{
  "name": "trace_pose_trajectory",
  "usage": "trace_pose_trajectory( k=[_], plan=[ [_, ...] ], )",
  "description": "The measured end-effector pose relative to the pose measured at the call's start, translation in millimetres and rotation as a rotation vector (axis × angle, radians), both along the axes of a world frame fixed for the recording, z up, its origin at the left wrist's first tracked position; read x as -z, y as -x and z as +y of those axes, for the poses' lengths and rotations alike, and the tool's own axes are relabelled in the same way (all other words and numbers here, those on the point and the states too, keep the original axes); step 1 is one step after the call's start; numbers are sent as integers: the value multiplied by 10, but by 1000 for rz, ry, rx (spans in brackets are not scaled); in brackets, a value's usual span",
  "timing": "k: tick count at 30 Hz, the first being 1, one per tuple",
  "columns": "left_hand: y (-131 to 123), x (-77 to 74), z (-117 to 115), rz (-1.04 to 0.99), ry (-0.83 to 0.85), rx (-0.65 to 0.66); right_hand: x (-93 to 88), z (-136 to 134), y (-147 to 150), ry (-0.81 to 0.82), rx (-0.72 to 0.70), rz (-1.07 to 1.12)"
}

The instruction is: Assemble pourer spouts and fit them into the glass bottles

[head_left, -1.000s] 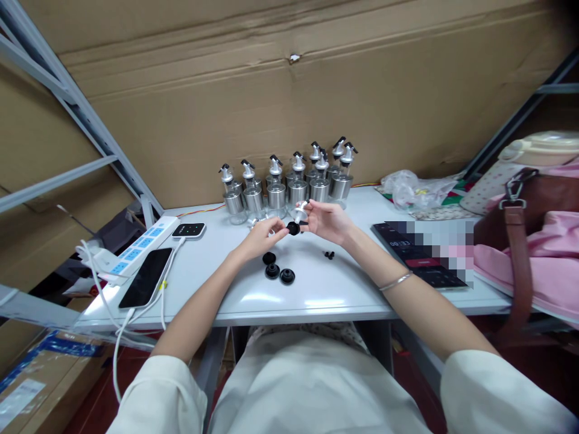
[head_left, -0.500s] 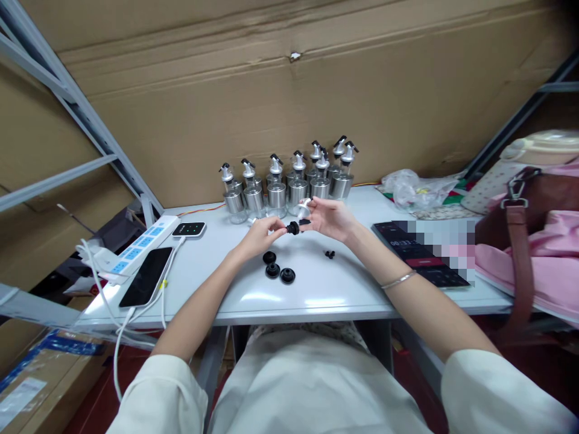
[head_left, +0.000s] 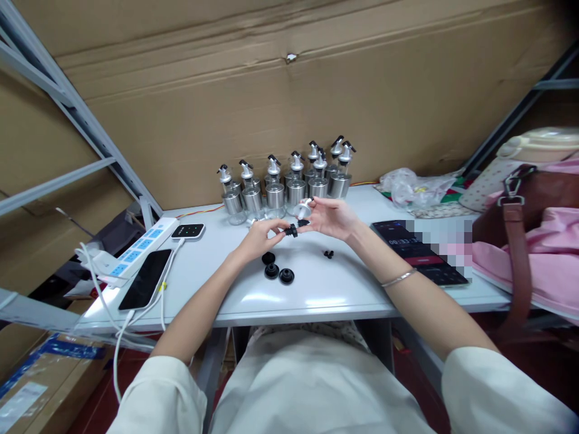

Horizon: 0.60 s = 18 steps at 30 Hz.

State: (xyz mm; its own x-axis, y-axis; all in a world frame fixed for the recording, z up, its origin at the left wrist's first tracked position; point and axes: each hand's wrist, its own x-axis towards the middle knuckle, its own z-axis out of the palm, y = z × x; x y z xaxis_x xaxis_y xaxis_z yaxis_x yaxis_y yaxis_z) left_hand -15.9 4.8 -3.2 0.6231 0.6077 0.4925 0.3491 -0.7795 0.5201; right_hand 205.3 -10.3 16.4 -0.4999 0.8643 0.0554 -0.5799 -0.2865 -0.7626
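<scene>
Over the white table [head_left: 316,289], my left hand [head_left: 260,236] pinches a small black stopper [head_left: 292,230] between thumb and fingers. My right hand [head_left: 329,218] holds a silver pourer spout [head_left: 304,209] just above and to the right of the stopper; the two parts nearly touch. Three loose black stoppers [head_left: 277,269] lie on the table under my left hand. A tiny black piece [head_left: 329,254] lies under my right wrist. Several glass bottles with metal bands and pourer tops [head_left: 284,184] stand in rows behind my hands.
A power strip [head_left: 140,243], a black phone [head_left: 145,278] on a white cable and a small white charger [head_left: 188,230] sit at the left. A dark tablet [head_left: 414,253] lies at the right, with a crumpled plastic bag [head_left: 414,188] and a pink bag [head_left: 538,247]. Cardboard backs the table.
The black stopper in my left hand has turned slightly and moved closer to the spout in my right hand. Both hands stay at the same spot.
</scene>
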Motion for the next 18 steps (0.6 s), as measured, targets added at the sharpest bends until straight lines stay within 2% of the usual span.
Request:
trace_pose_trajectory(
  k=[10,18],
  plan=[
    [-14,-23,-36,-86,28,-25,-17,-25,-10,-14,-23,-6],
    [-16,2,-29,-79,66,27,-23,-11,-41,-8,-59,-42]
  ],
)
